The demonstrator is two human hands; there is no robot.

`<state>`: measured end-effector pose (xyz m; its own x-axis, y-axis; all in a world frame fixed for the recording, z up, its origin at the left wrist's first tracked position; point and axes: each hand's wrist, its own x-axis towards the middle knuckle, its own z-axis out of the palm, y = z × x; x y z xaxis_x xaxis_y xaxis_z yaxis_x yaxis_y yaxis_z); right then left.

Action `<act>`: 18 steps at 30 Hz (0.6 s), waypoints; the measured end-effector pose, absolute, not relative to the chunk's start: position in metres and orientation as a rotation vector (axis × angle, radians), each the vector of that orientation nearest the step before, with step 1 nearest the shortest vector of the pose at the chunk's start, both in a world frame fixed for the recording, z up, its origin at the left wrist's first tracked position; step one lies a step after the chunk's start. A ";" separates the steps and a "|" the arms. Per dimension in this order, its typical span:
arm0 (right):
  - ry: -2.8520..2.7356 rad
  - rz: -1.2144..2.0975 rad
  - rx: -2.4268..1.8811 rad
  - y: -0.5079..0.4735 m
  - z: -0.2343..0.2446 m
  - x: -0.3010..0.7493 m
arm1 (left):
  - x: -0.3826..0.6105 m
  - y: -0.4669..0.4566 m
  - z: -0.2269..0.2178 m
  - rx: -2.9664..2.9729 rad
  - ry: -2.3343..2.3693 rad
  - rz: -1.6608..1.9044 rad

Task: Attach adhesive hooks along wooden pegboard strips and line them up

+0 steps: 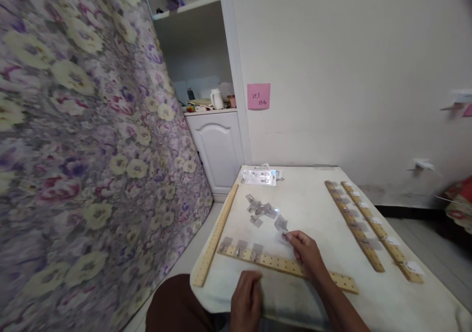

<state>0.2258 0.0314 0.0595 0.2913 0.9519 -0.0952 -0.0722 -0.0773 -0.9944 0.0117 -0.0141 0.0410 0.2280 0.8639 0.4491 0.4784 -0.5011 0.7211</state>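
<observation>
My right hand (304, 253) is closed in a pinch over the wooden strip with holes (275, 261). Between its fingertips is the metal end of a small see-through grey square piece (280, 222). Three similar pieces, one of them a grey square (241, 247), sit along the left end of this strip, each with a metal part at the strip. A loose pile of grey squares (256, 209) lies farther back on the table. Near the front edge my left hand (246, 300) is curled into a fist, with nothing visible in it.
The white-covered table (302, 189) bears another holed strip (216, 238) along its left side. On the right lie two strips, one with grey pieces (348, 214) and one with white pieces (376, 220). Clear packaging (258, 177) lies at the back. A floral curtain (92, 150) hangs left.
</observation>
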 end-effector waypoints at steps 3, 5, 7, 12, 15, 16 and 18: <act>-0.835 1.063 -1.384 0.033 0.052 0.225 | 0.028 -0.018 0.050 2.019 1.180 1.115; -0.827 1.086 -1.371 0.035 0.051 0.225 | 0.039 -0.017 0.053 1.957 1.180 1.067; -0.852 1.144 -1.318 0.034 0.051 0.224 | 0.050 -0.012 0.054 1.882 1.236 1.058; -0.965 1.270 -1.142 0.027 0.051 0.222 | 0.069 0.006 0.063 1.730 1.321 1.108; -1.005 1.306 -1.085 0.021 0.051 0.221 | 0.077 0.014 0.071 1.500 1.236 1.116; -1.010 1.315 -1.082 0.020 0.051 0.222 | 0.080 0.015 0.072 1.412 1.200 1.109; -1.030 1.333 -1.097 0.018 0.050 0.222 | 0.083 0.017 0.071 1.272 1.144 1.085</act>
